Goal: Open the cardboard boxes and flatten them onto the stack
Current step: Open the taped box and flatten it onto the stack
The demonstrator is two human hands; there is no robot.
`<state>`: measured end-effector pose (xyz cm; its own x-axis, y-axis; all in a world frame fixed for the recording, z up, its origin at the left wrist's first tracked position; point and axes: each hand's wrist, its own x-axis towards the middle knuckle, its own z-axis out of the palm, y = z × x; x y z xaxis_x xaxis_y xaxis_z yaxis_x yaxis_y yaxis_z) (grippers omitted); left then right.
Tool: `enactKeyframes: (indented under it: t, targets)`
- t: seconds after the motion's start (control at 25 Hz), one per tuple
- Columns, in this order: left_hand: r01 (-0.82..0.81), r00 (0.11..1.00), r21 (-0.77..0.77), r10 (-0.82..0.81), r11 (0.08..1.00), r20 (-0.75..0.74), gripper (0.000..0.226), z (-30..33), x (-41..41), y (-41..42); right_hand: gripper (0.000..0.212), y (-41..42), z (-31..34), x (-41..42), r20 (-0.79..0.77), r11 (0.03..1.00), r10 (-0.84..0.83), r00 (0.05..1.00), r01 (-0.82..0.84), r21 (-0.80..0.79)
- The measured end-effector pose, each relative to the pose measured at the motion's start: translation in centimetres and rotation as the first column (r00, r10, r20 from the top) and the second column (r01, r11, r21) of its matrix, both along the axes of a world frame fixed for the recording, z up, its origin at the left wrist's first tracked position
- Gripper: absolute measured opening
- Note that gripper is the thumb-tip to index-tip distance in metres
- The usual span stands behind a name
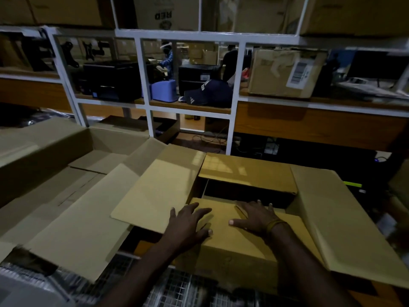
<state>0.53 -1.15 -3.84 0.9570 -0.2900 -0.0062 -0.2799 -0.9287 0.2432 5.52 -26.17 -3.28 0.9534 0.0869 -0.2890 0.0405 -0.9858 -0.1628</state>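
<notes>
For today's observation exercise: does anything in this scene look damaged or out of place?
Yes. The shelved cardboard box with the barcode label looks crumpled and patched with tape. A navy cap sits among the shelf equipment.

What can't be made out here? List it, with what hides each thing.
1. Inside of the cardboard box, head view: the gap between the near and far flaps is black shadow.
2. Right hand fingers: their tips pass over the near flap's edge.
3. Shipping label on the shelf box: too small and blurred to read.
4. The box's right flap: its lower corner is cut off by the frame edge.
</notes>
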Motion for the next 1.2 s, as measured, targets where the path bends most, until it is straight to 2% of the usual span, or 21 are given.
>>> enactKeyframes:
  t: [0.16,0.28,0.4,0.52,0.68,0.8,0.88,1.04,1.2]
  targets:
    - [0.063,0.993,0.036,-0.059,0.997,-0.103,0.079,0.8,1.6,-2.6,0.095,-1.0,1.1,0.4,0.069,0.992,-0.019,0.997,0.01,0.127]
    - [0.061,0.986,0.002,-0.06,0.998,-0.156,0.091,2.0,2.6,-3.5,0.1,-0.9,2.2,0.5,0.224,0.994,-0.008,0.975,-0.016,0.105]
    - [0.075,0.986,0.052,-0.066,0.996,-0.151,0.107,4.0,3.1,-4.2,0.09,-0.8,3.7,-0.6,0.403,0.997,-0.005,0.915,-0.029,0.078]
    - [0.082,0.996,0.11,-0.077,0.991,-0.046,0.114,6.3,3.0,-4.7,0.072,-0.6,6.0,-2.2,0.554,0.996,-0.005,0.833,-0.044,0.075]
    - [0.042,0.974,0.079,-0.058,0.996,0.218,0.095,10.0,0.9,-4.6,0.056,0.7,8.6,-5.3,0.704,0.99,-0.115,0.701,0.022,0.14]
    - [0.041,0.903,-0.004,-0.035,0.999,0.429,0.07,11.9,-1.9,-3.7,0.043,2.2,10.0,-8.4,0.791,0.981,-0.181,0.584,0.049,0.188]
    - [0.069,0.863,-0.061,-0.029,0.996,0.504,0.056,12.7,-3.7,-3.0,0.038,2.9,10.6,-10.7,0.829,0.98,-0.189,0.527,0.042,0.196]
    - [0.119,0.868,-0.09,-0.06,0.989,0.493,0.04,14.1,-7.3,-1.7,0.029,3.5,11.2,-15.3,0.831,0.974,-0.209,0.515,0.037,0.222]
    - [0.087,0.938,-0.033,-0.07,0.996,0.341,0.031,15.2,-11.1,-0.3,0.015,4.4,10.8,-19.7,0.801,0.964,-0.214,0.559,-0.013,0.267]
